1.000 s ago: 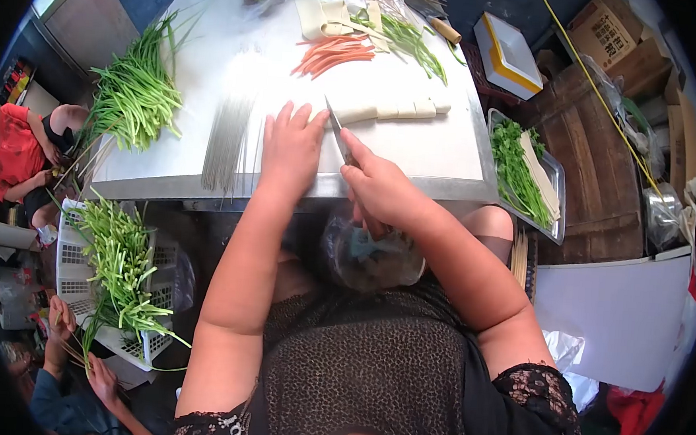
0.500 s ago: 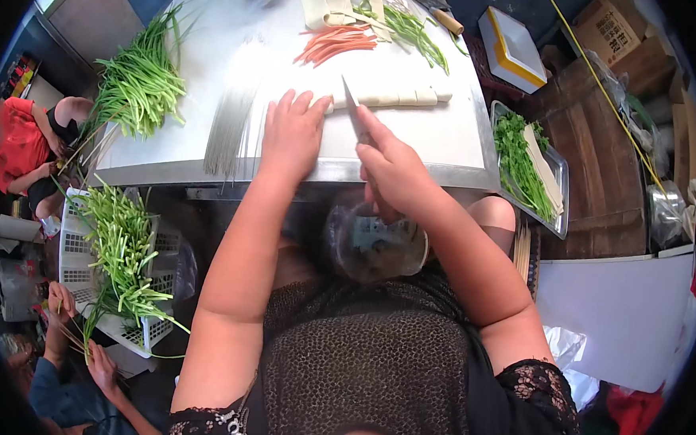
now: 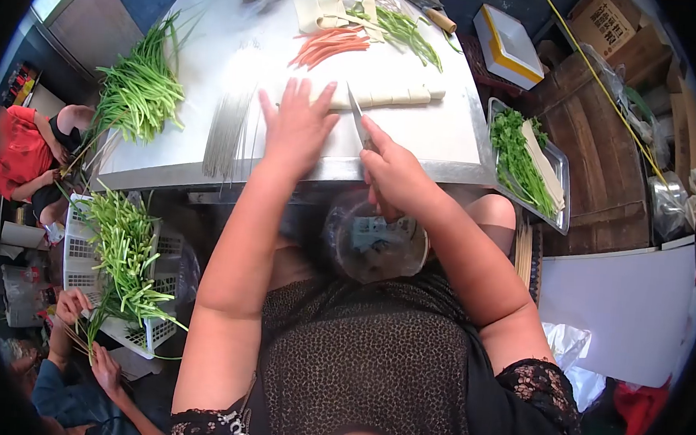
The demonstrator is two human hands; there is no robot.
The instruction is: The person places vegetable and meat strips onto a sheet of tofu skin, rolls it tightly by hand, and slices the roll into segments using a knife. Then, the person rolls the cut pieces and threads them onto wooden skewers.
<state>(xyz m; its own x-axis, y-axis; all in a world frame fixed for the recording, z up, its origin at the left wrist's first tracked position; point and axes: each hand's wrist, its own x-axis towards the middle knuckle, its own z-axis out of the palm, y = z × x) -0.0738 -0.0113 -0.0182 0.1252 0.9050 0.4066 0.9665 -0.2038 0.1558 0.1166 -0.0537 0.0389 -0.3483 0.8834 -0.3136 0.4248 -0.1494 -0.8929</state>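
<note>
My right hand [image 3: 390, 176] is wrapped round the handle of a knife [image 3: 355, 102], its blade pointing away from me. The blade stands against a long, pale folded strip [image 3: 403, 97], which looks like layered tofu sheet and has several crosswise cuts along its right part. My left hand [image 3: 299, 131] is spread flat at the strip's left end, fingers apart, hiding that end. Beyond the strip lie orange-red sticks [image 3: 331, 45], likely carrot, pale cut sheet pieces [image 3: 321, 12] and green strips [image 3: 411, 34].
Thin skewers [image 3: 226, 130] lie left of my left hand on the white table [image 3: 440, 147]. Green stalks [image 3: 141, 85] cover its left edge; more fill a white basket [image 3: 79, 249]. A metal tray [image 3: 559, 218] of greens stands right. Two other people's hands work at left.
My left hand has spread its fingers and shifted slightly forward. The knife blade has moved slightly right and away from me along the pale strip.
</note>
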